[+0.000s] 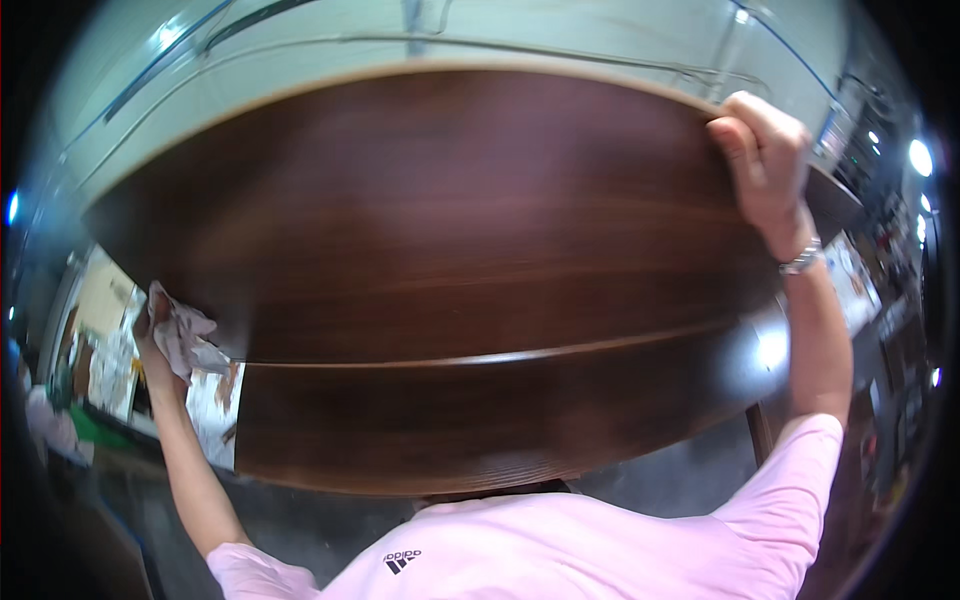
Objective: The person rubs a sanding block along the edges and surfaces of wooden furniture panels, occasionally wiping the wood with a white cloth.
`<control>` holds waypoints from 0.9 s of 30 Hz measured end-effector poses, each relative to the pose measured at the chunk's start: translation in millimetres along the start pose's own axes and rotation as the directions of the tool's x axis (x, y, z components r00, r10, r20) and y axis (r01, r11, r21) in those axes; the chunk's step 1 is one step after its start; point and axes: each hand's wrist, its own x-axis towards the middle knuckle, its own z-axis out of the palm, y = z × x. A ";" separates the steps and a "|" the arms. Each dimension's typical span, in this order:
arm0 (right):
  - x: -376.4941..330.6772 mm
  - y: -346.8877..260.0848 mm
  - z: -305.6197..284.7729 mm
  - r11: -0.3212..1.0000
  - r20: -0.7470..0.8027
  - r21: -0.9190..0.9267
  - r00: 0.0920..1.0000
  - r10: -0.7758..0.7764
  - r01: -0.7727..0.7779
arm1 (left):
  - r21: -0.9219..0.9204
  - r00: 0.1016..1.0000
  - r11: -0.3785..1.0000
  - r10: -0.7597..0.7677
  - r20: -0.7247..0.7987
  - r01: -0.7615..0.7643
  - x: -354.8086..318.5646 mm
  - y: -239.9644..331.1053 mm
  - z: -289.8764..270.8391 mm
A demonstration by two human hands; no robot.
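Observation:
A large dark brown wood-grain panel (470,220) with a thin light edge along its far side stands raised in front of me. My right hand (770,165) is closed over its far edge at the upper right, thumb on the brown face. At the panel's left end, my left hand (152,345) is closed around a crumpled whitish cloth (190,342). The cloth lies against the lower left corner; most of those fingers are hidden behind it. Below the raised panel a second dark brown board (480,415) lies flat, close to my body.
Pale surfaces with brown patches (212,410) show beyond the left end. Grey floor (665,480) is visible under the lower board. A cable (480,42) runs along the pale wall behind the panel. Dark clutter and bright lamps (920,158) fill the right side.

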 end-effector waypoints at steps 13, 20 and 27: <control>-19.3 7.1 85.3 0.829 0.673 0.236 0.701 0.238 -0.508 | 0.412 0.970 0.878 -0.218 -0.109 0.244 -49.2 30.4 -24.0; -46.4 -0.8 171.1 0.831 0.789 0.135 0.566 0.240 -0.540 | 0.390 0.980 0.908 -0.090 -0.177 0.154 -57.5 13.9 -19.8; -108.5 -12.8 237.4 0.894 0.839 0.112 0.524 0.149 -0.434 | 0.306 0.977 0.941 -0.089 -0.195 0.147 -98.8 19.5 -23.9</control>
